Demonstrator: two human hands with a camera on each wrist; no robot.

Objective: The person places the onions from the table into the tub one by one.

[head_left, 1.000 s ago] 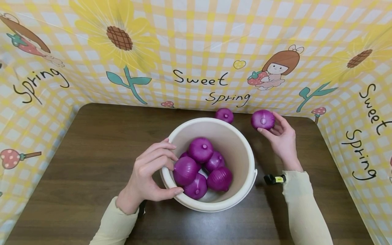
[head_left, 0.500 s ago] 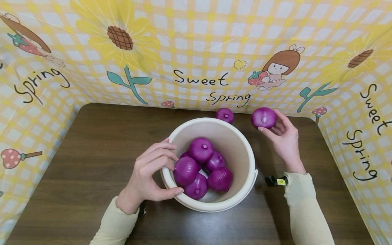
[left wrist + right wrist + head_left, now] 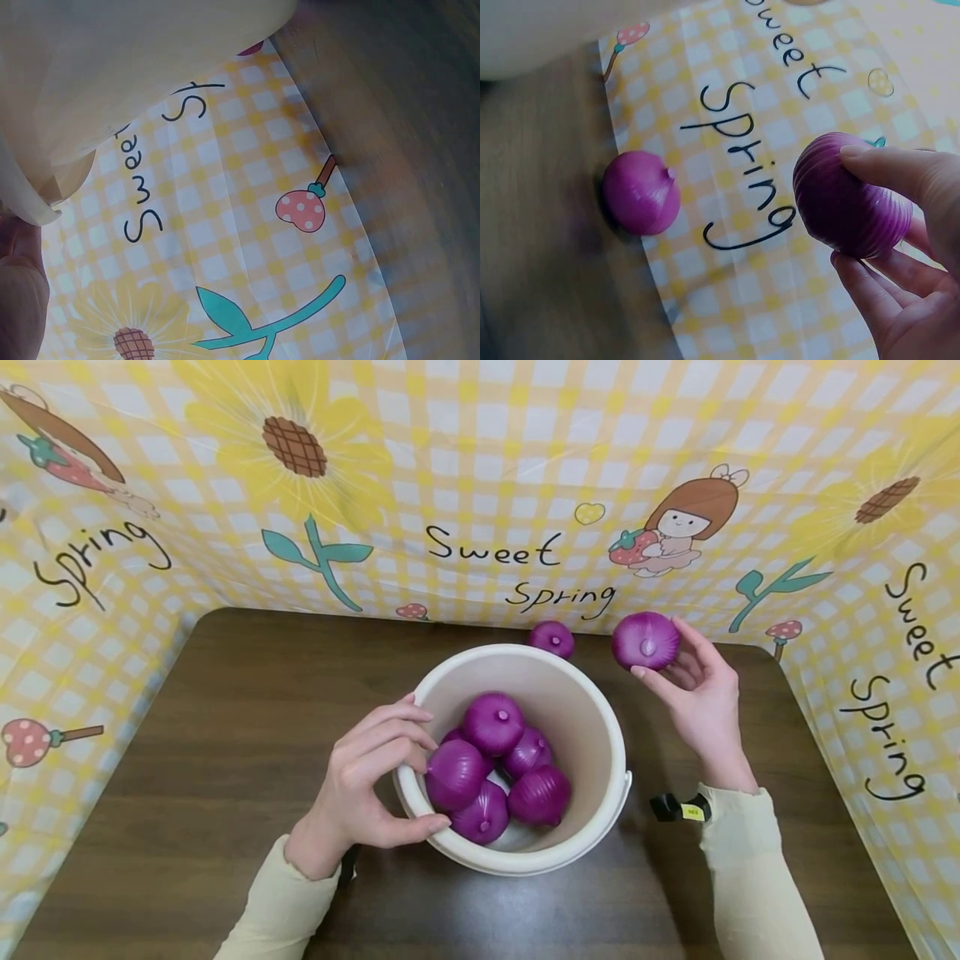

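Observation:
A white bucket [image 3: 603,727] with several purple onions inside stands on the table, and an onion [image 3: 493,724] tops the pile. My left hand [image 3: 375,777] grips its left rim, fingertips over the edge and thumb along the near side. Pinched between thumb and fingers of my right hand [image 3: 701,702] is another purple onion [image 3: 645,642], held up to the right of the bucket. The right wrist view shows this held onion [image 3: 851,199] apart from the table. One loose onion [image 3: 552,640] lies behind the bucket, beside the back cloth.
The dark wooden table [image 3: 247,718] is enclosed at the back and sides by a yellow checked cloth [image 3: 480,460] printed with flowers and words. A wire handle [image 3: 627,785] hangs along the bucket's right side. A black strap end [image 3: 667,807] sticks out from the right wrist.
My right hand shifts slightly right and nearer with the onion still pinched, and the onion looks a little larger. My left hand, the bucket and the loose onion stay in place.

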